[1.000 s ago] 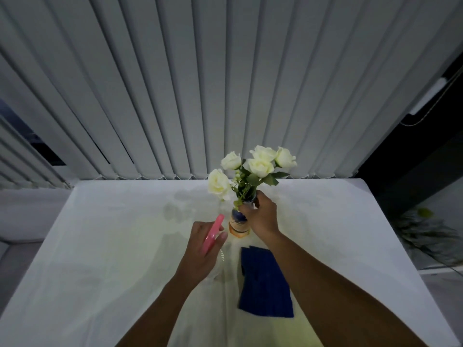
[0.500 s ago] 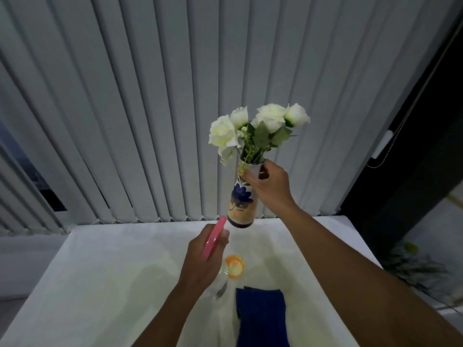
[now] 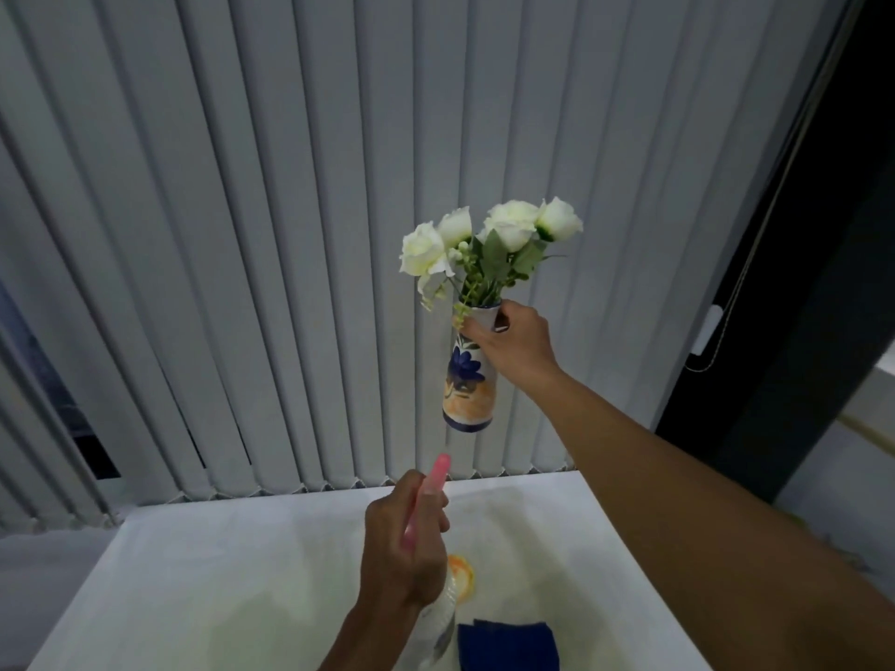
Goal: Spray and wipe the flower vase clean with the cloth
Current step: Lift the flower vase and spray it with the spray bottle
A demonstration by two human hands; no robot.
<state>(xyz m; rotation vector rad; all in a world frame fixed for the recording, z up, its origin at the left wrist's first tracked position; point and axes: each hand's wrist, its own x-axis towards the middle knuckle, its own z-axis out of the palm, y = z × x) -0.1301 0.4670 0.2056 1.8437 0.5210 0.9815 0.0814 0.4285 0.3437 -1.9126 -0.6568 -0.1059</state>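
Vase [image 3: 469, 380] is now off the worktop [image 3: 232, 573], up in the air in front of the blinds [image 3: 242, 234]; a second ago it stood on the worktop by the cloth [image 3: 508, 646]. Right hand [image 3: 516, 343] is wrapped around its neck, just under the white roses [image 3: 489, 234]. Left hand [image 3: 404, 549] is closed on the spray bottle [image 3: 438, 617], pink nozzle [image 3: 436, 477] aimed up at the vase base, close but not touching. Cloth lies flat, untouched. Likely spray comes next; wipe not started. Orange patch [image 3: 460, 571] shows on the worktop where the vase stood.
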